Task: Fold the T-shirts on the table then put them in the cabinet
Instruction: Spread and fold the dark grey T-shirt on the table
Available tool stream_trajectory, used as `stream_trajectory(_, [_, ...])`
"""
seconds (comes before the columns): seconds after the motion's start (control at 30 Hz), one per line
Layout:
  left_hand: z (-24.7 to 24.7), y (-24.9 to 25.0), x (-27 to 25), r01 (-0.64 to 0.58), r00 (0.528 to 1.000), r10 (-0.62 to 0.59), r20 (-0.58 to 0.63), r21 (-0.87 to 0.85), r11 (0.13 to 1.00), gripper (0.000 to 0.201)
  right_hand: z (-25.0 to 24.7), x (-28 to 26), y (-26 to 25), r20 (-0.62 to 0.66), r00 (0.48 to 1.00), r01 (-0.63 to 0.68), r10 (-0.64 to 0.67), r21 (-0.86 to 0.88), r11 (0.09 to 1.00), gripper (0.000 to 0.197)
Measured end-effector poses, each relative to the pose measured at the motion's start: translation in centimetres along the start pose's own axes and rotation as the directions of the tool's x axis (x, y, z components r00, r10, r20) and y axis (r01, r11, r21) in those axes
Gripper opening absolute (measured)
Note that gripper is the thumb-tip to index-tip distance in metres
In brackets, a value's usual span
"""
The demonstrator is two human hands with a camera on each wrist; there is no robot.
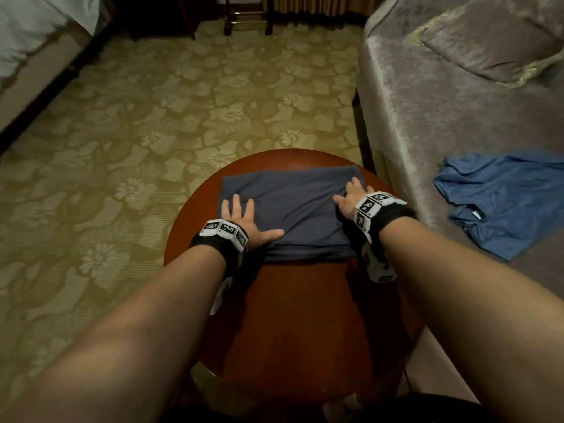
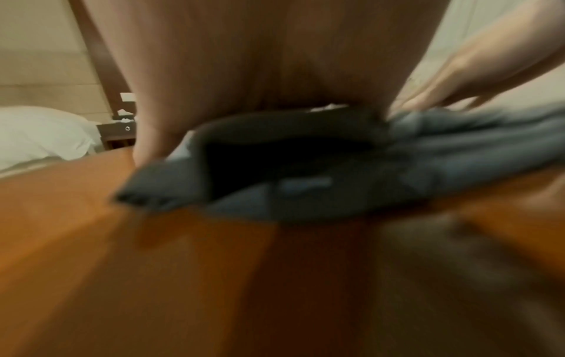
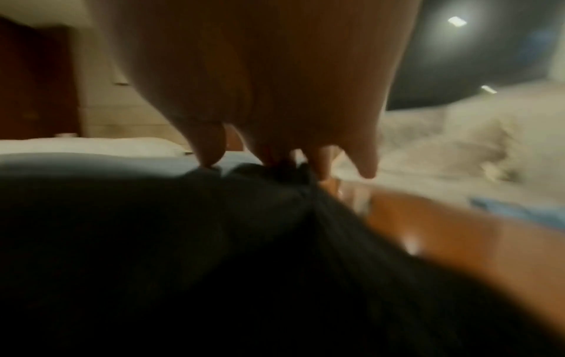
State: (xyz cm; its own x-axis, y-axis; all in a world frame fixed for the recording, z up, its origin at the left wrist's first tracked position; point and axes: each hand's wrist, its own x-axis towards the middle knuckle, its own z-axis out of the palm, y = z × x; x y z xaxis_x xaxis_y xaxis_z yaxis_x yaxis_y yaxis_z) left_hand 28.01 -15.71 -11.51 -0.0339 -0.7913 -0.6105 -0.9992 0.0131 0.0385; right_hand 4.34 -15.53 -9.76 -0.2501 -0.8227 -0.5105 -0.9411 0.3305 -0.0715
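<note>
A dark grey T-shirt (image 1: 293, 206) lies folded into a rectangle on the far half of the round wooden table (image 1: 305, 315). My left hand (image 1: 241, 218) lies flat on its near left corner, fingers spread and thumb stretched along the near edge. My right hand (image 1: 351, 196) rests on its right edge with straight fingers pressing the cloth. In the left wrist view the palm (image 2: 244, 60) covers the shirt's layered edge (image 2: 428, 164). In the right wrist view the fingertips (image 3: 211, 157) touch the creased dark cloth (image 3: 183, 241). A second, blue T-shirt (image 1: 503, 203) lies crumpled on the sofa to the right.
A grey sofa (image 1: 442, 102) with a cushion stands close along the table's right side. Patterned carpet (image 1: 183, 117) spreads ahead and to the left. A bed with white bedding (image 1: 30, 35) is at the far left, and dark furniture legs stand at the far wall.
</note>
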Motion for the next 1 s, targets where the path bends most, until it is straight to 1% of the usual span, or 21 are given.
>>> stream_trajectory(0.07, [-0.1, -0.7, 0.2, 0.018, 1.000, -0.018, 0.014, -0.038, 0.999, 0.125, -0.3, 0.7, -0.2, -0.006, 0.999, -0.032, 0.032, 0.053, 0.998, 0.052])
stream_trajectory(0.17, [-0.2, -1.0, 0.5, 0.028, 1.000, -0.027, 0.013, -0.068, 0.997, 0.137, -0.2, 1.2, -0.7, -0.046, 0.991, -0.114, 0.124, 0.174, 0.978, 0.060])
stream_trajectory(0.27, [-0.2, -1.1, 0.5, 0.031, 1.000, -0.031, 0.007, -0.098, 0.995, 0.141, 0.3, 0.6, -0.6, -0.091, 0.980, -0.148, 0.175, 0.246, 0.958, 0.060])
stream_trajectory(0.33, [-0.2, -1.1, 0.4, 0.033, 0.999, -0.033, 0.005, -0.128, 0.991, 0.142, 0.5, 0.4, -0.1, -0.139, 0.960, -0.192, 0.241, 0.296, 0.936, 0.060])
stream_trajectory(0.37, [-0.1, -1.1, 0.3, 0.034, 0.999, -0.034, 0.002, -0.147, 0.989, 0.141, 0.5, 0.0, 0.1, -0.157, 0.954, -0.197, 0.254, 0.308, 0.931, 0.061])
stream_trajectory(0.4, [-0.1, -1.2, 0.2, 0.037, 0.999, -0.038, -0.004, -0.172, 0.984, 0.138, 0.6, -0.3, 0.2, -0.176, 0.956, -0.178, 0.236, 0.292, 0.940, 0.063])
stream_trajectory(0.43, [0.0, -1.3, 0.0, 0.046, 0.999, -0.050, -0.015, -0.207, 0.977, 0.135, 0.7, -0.8, 0.2, -0.190, 0.964, -0.133, 0.187, 0.266, 0.955, 0.066])
stream_trajectory(0.47, [0.1, -1.3, -0.3, 0.055, 0.997, -0.067, -0.041, -0.249, 0.967, 0.129, 0.7, -1.4, 0.1, -0.177, 0.977, -0.079, 0.119, 0.222, 0.972, 0.070])
stream_trajectory(0.53, [0.3, -1.4, -1.0, 0.073, 0.982, -0.130, -0.136, -0.358, 0.931, 0.116, 1.4, -2.4, -0.4, -0.101, 0.995, 0.023, -0.012, 0.113, 0.993, 0.078])
stream_trajectory(0.57, [0.4, -1.3, -1.4, 0.079, 0.969, -0.167, -0.184, -0.412, 0.908, 0.110, 1.9, -2.8, -0.6, -0.049, 0.997, 0.060, -0.057, 0.057, 0.997, 0.082])
stream_trajectory(0.63, [0.4, -1.1, -2.1, 0.106, 0.944, -0.237, -0.228, -0.472, 0.875, 0.108, 3.0, -3.5, -1.0, 0.036, 0.995, 0.096, -0.096, -0.003, 0.995, 0.088])
stream_trajectory(0.7, [0.3, -1.2, -2.5, 0.147, 0.935, -0.293, -0.198, -0.537, 0.831, 0.115, 3.9, -3.8, -1.1, 0.069, 0.993, 0.102, -0.101, -0.009, 0.995, 0.091])
stream_trajectory(0.73, [0.1, -1.3, -2.6, 0.173, 0.934, -0.322, -0.155, -0.592, 0.787, 0.117, 4.3, -3.9, -1.1, 0.077, 0.992, 0.103, -0.103, -0.006, 0.995, 0.091])
stream_trajectory(0.77, [-0.1, -1.4, -2.7, 0.198, 0.934, -0.343, -0.102, -0.650, 0.734, 0.115, 4.5, -4.1, -1.0, 0.082, 0.991, 0.108, -0.107, -0.010, 0.994, 0.092])
stream_trajectory(0.8, [-0.2, -1.5, -2.8, 0.227, 0.934, -0.356, -0.046, -0.691, 0.686, 0.110, 4.7, -4.3, -1.1, 0.086, 0.990, 0.113, -0.111, -0.018, 0.993, 0.092])
stream_trajectory(0.83, [-0.2, -1.5, -3.0, 0.245, 0.934, -0.357, -0.008, -0.712, 0.658, 0.101, 4.9, -4.7, -1.1, 0.090, 0.989, 0.120, -0.117, -0.026, 0.992, 0.093])
stream_trajectory(0.87, [-0.1, -1.7, -3.1, 0.254, 0.936, -0.352, 0.007, -0.706, 0.661, 0.089, 5.1, -5.0, -1.2, 0.094, 0.988, 0.125, -0.121, -0.035, 0.992, 0.093])
stream_trajectory(0.93, [0.1, -1.9, -3.4, 0.242, 0.945, -0.328, -0.002, -0.672, 0.700, 0.066, 5.3, -5.5, -1.2, 0.109, 0.986, 0.130, -0.124, -0.047, 0.990, 0.092])
stream_trajectory(1.0, [0.4, -2.6, -3.4, 0.225, 0.954, -0.300, 0.001, -0.662, 0.715, 0.055, 5.1, -5.9, -1.3, 0.100, 0.987, 0.131, -0.126, -0.046, 0.990, 0.089])
